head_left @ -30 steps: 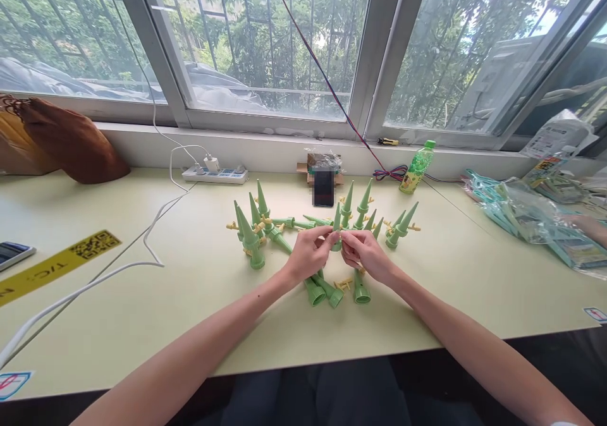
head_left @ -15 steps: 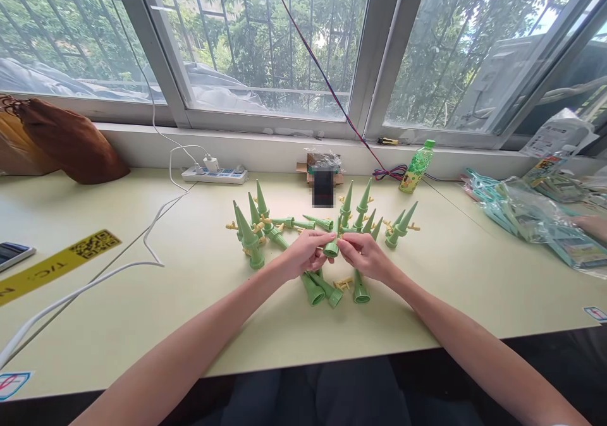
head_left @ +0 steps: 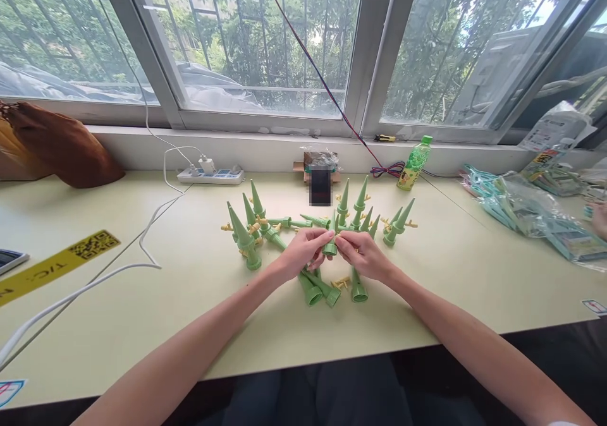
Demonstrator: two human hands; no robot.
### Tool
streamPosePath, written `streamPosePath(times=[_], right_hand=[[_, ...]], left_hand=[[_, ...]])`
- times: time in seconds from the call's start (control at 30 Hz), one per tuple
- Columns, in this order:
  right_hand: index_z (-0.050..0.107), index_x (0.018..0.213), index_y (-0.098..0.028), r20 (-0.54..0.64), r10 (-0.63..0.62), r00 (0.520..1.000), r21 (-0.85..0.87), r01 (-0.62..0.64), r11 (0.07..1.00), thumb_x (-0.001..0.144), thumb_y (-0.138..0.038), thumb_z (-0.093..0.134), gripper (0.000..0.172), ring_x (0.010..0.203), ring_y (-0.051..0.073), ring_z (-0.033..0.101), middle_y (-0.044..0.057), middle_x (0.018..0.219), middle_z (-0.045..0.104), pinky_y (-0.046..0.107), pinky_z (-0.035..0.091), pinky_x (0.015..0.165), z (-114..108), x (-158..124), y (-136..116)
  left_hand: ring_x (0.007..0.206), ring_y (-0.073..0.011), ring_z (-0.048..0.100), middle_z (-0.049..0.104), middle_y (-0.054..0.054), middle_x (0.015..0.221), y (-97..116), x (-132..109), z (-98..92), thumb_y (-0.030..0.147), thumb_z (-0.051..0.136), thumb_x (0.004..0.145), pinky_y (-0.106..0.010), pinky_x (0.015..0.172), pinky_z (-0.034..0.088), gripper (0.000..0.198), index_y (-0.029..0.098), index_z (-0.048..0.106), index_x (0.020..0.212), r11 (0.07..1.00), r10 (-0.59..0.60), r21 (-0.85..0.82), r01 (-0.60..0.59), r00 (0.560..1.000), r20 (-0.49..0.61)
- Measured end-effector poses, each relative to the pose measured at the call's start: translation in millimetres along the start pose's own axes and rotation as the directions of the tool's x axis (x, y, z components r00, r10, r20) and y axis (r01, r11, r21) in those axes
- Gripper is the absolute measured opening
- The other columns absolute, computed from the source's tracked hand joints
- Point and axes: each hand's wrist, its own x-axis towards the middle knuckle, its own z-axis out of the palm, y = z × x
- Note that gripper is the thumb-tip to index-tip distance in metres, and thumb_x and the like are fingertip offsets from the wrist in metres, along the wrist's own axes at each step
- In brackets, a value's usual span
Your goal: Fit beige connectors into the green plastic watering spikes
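Between both hands, a green cone-shaped piece [head_left: 330, 248] is held with its wide round end low and its tip up. My left hand [head_left: 306, 249] has its fingers closed on it from the left. From the right, my right hand [head_left: 361, 253] pinches near the same piece's side; whatever small part lies at its fingertips is hidden. Several green spikes with yellow valves [head_left: 246, 244] stand to the left, and others [head_left: 398, 224] stand to the right. Nearer the front edge lie loose green cones [head_left: 312, 292], a yellow valve part [head_left: 340, 282] and another green cone [head_left: 359, 287].
A power strip [head_left: 211, 176], a small box [head_left: 320, 160] and a green bottle [head_left: 415, 164] stand along the window ledge. Bagged items [head_left: 516, 205] lie right, near another person's hand [head_left: 599, 219]. A white cable [head_left: 150, 239] crosses the left side.
The green piece has tilted, with its open end now facing more downward. Both hands stay closed around it. The whole view has shifted slightly.
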Motion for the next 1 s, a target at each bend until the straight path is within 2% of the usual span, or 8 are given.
streamPosePath(times=[0.17,0.37,0.5,0.6,0.8,0.9,1.0], right_hand=[[0.041,0.063,-0.019,0.015,0.047,0.999,0.068,-0.048,0.997,0.099,-0.042,0.043,0.042,0.049,0.009,0.033,-0.004,0.054,0.039,0.025,0.027,0.048,-0.7,0.3,-3.4],[0.042,0.062,-0.019,0.066,0.147,0.987,0.246,-0.159,0.956,0.097,-0.044,0.046,0.044,0.044,0.007,0.030,-0.005,0.050,0.037,0.024,0.024,0.043,-2.6,1.0,-4.0],[0.041,0.062,-0.019,0.087,0.154,0.984,0.282,-0.173,0.944,0.097,-0.044,0.047,0.043,0.044,0.007,0.028,-0.006,0.050,0.036,0.024,0.023,0.043,-3.7,1.5,-3.6],[0.040,0.063,-0.019,0.048,0.124,0.991,0.210,-0.132,0.969,0.097,-0.044,0.046,0.042,0.045,0.007,0.030,-0.005,0.052,0.037,0.024,0.025,0.044,-2.4,2.0,-3.1],[0.039,0.062,-0.019,-0.116,-0.028,0.993,-0.137,0.012,0.990,0.097,-0.042,0.044,0.042,0.052,0.009,0.029,-0.004,0.055,0.035,0.025,0.026,0.049,-0.3,3.4,0.2],[0.036,0.062,-0.020,-0.137,-0.086,0.987,-0.249,0.050,0.967,0.096,-0.038,0.045,0.040,0.051,0.009,0.024,-0.006,0.054,0.030,0.025,0.023,0.049,-1.2,3.4,3.6],[0.035,0.063,-0.020,-0.135,-0.115,0.984,-0.312,0.067,0.948,0.095,-0.033,0.048,0.037,0.050,0.009,0.023,-0.006,0.053,0.028,0.025,0.021,0.048,-2.0,3.2,6.8]], left_hand=[[0.034,-0.0028,0.038,0.044,0.006,0.051,1.4,-1.6,1.1,0.049,0.059,0.087,-0.019,0.040,0.035,0.038,0.013,0.056,0.074,0.995,0.067,0.072,-0.065,0.998,-0.016],[0.038,-0.0031,0.042,0.041,0.006,0.059,5.0,-3.5,3.4,0.046,0.062,0.086,-0.017,0.035,0.027,0.038,0.015,0.048,0.068,0.974,0.145,0.182,-0.135,0.988,-0.043],[0.040,-0.0039,0.043,0.041,0.006,0.057,4.2,-3.2,2.3,0.047,0.060,0.087,-0.017,0.037,0.031,0.039,0.015,0.047,0.068,0.951,0.199,0.251,-0.181,0.979,-0.047],[0.041,-0.0050,0.046,0.041,0.006,0.056,2.8,-2.3,0.3,0.047,0.059,0.087,-0.017,0.038,0.035,0.038,0.016,0.049,0.070,0.935,0.226,0.289,-0.204,0.973,-0.043],[0.046,-0.0069,0.051,0.052,0.003,0.058,2.4,0.8,-1.9,0.045,0.058,0.089,-0.017,0.042,0.044,0.031,0.015,0.060,0.084,0.911,0.299,0.309,-0.274,0.954,-0.034],[0.056,-0.0096,0.059,0.064,-0.003,0.074,2.9,2.8,-5.7,0.042,0.056,0.091,-0.018,0.045,0.049,0.029,0.015,0.065,0.099,0.860,0.364,0.383,-0.337,0.931,0.003],[0.067,-0.0120,0.065,0.068,-0.007,0.093,1.9,5.1,-13.3,0.037,0.055,0.092,-0.019,0.050,0.051,0.027,0.016,0.065,0.105,0.757,0.446,0.513,-0.405,0.894,0.047]])
